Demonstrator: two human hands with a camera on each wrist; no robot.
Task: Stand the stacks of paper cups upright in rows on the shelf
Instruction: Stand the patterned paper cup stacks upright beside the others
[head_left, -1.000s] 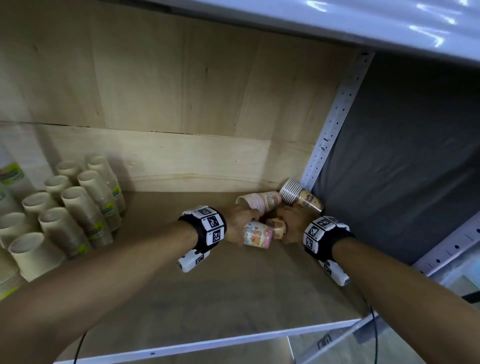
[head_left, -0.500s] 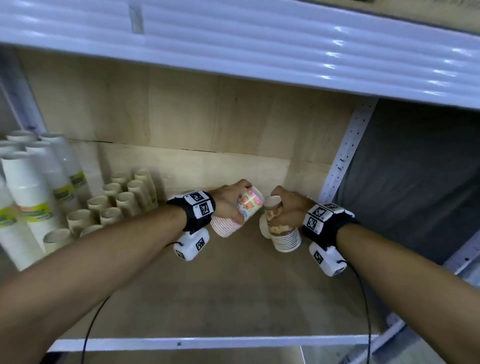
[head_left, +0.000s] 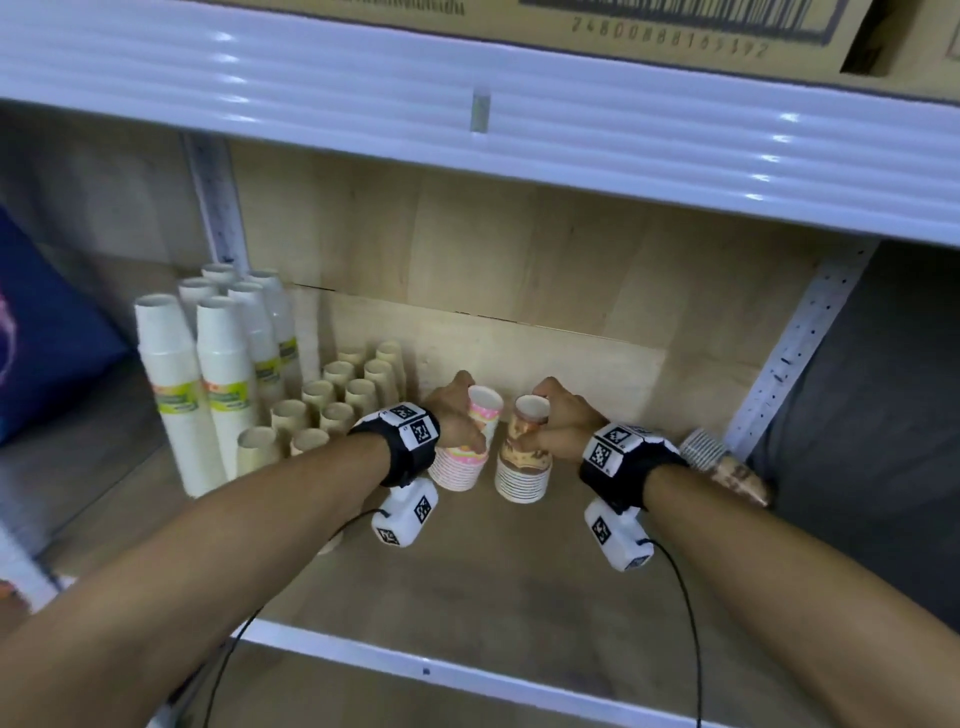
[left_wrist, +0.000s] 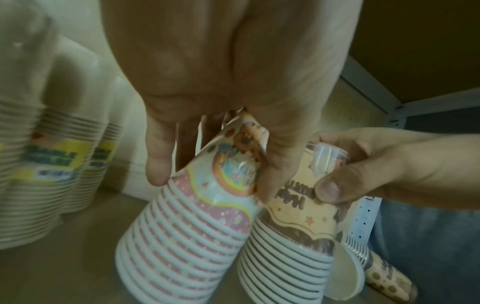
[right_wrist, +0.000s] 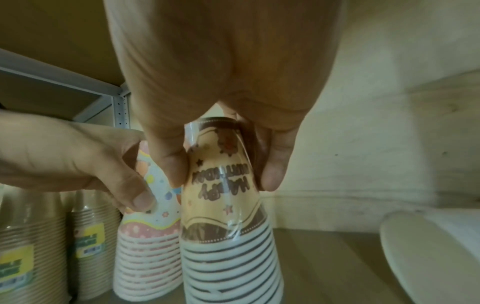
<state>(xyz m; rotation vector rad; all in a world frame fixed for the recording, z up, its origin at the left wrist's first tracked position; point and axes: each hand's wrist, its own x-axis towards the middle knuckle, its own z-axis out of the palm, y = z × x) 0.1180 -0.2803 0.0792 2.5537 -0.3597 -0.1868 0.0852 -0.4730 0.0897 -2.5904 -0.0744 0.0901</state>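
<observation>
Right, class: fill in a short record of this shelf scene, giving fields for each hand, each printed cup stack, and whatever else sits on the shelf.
left hand: grips the pink cup stack near its top
right hand: grips the brown cup stack near its top
stack pose: both rim-down on the shelf, side by side, pink one slightly tilted
lying stack: on its side at the right
kraft stacks: upright in rows, left
white stacks: taller, upright, far left
</observation>
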